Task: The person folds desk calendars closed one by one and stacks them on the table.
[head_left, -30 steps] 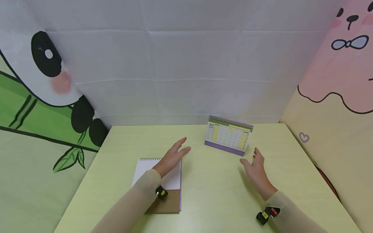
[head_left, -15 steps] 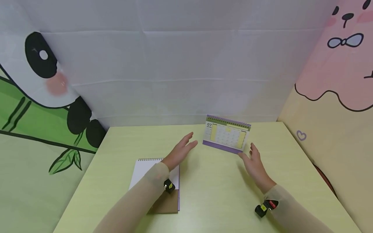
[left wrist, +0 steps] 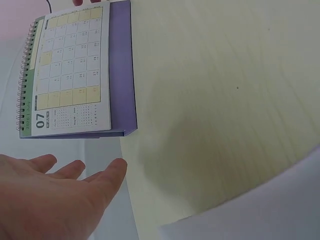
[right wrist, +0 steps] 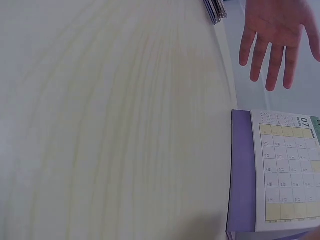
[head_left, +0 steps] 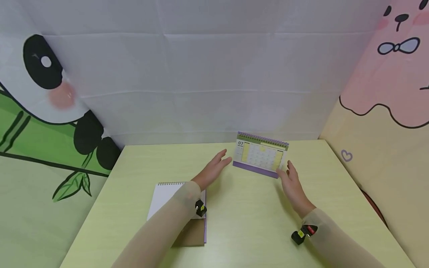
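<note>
A desk calendar (head_left: 260, 154) with a purple base and a spiral top stands upright at the back of the table, its page marked 07. Just left of it is my left hand (head_left: 212, 170), fingers extended and apart from its edge; the left wrist view also shows a gap between this hand (left wrist: 55, 200) and the calendar (left wrist: 70, 70). At the opposite side my right hand (head_left: 295, 190) has its thumb over the lower right corner; whether it touches I cannot tell. Neither hand holds anything. In the right wrist view only a sliver of the right hand appears.
A spiral-bound pad (head_left: 165, 197) with a white page and brown backing lies flat on the table (head_left: 248, 230), partly under my left forearm. Behind the table hangs a white cloth (head_left: 214, 82). Printed side walls stand left and right.
My left hand has moved right and forward, closer to the calendar. The right hand has come slightly forward to the calendar's right edge. The head view has shifted a little.
</note>
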### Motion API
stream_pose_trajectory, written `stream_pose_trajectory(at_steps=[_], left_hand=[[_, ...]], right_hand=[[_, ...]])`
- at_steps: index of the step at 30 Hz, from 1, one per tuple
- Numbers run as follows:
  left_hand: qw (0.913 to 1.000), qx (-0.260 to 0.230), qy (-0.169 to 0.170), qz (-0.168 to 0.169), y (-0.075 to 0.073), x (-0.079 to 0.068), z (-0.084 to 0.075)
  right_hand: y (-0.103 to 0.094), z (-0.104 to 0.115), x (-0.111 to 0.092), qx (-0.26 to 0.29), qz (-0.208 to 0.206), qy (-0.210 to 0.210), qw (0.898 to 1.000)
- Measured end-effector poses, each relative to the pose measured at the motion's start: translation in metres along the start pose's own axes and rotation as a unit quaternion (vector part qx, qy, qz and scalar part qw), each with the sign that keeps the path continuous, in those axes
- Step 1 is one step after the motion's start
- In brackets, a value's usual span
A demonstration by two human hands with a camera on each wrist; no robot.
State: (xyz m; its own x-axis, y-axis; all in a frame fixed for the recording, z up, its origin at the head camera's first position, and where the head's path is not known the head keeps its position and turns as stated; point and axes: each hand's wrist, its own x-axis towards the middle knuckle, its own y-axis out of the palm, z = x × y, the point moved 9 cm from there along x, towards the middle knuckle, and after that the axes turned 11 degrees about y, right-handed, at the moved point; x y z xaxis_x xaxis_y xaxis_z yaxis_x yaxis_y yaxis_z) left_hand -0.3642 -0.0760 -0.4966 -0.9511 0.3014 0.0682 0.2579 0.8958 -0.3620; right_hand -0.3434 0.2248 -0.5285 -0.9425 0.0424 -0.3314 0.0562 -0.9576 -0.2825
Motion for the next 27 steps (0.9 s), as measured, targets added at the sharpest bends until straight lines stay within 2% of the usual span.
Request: stream_pose_trajectory(at_steps=[12, 19, 27], left_hand=[[0.9999, -0.013, 0.000, 0.010, 0.008, 0.021, 0.001], [0.9998, -0.020, -0.003, 0.005, 0.007, 0.026, 0.000], [0.9994, -0.027, 0.002, 0.020, 0.014, 0.031, -0.004]], right_hand=[[-0.005, 0.006, 0.010, 0.004, -0.007, 0.000, 1.000], [-0.004, 0.014, 0.012, 0.000, -0.009, 0.005, 1.000], [-0.006, 0.020, 0.015, 0.003, -0.009, 0.005, 1.000]])
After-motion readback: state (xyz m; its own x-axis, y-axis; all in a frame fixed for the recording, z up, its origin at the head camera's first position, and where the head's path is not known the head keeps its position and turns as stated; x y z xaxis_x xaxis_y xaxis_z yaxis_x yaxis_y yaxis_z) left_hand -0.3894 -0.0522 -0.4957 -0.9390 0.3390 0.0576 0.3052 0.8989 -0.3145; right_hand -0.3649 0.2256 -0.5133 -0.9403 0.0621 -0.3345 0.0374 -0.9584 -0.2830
